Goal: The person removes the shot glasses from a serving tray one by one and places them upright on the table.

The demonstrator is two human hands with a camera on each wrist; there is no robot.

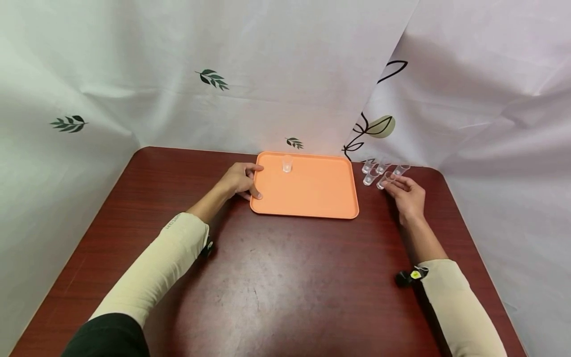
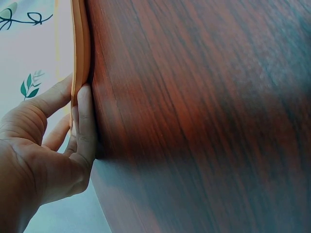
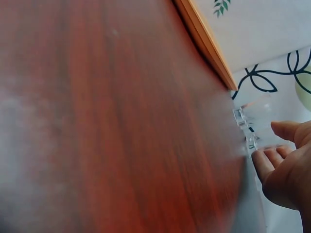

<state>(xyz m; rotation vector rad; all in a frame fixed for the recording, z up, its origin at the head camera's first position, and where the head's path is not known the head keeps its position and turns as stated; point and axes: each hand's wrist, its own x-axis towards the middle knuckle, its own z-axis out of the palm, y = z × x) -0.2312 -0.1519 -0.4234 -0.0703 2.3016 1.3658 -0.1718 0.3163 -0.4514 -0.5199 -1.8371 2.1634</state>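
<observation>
An orange tray [image 1: 308, 191] lies at the table's back, with one small clear plastic cup [image 1: 287, 163] upright near its back left corner. My left hand [image 1: 241, 179] grips the tray's left edge; in the left wrist view its thumb and fingers pinch the rim [image 2: 81, 53]. To the right of the tray, several similar clear cups [image 1: 370, 177] stand close together. The thumb and fingers of my right hand [image 1: 407, 198] are around the nearest right cup [image 1: 384, 181], which still looks to be at table level. In the right wrist view that see-through cup is hard to make out.
The dark red wooden table [image 1: 285, 277] ends just behind the tray and cups. A pale curtain [image 1: 267, 99] with leaf prints hangs along the back and sides. A small black device [image 1: 405, 278] is at my right sleeve cuff.
</observation>
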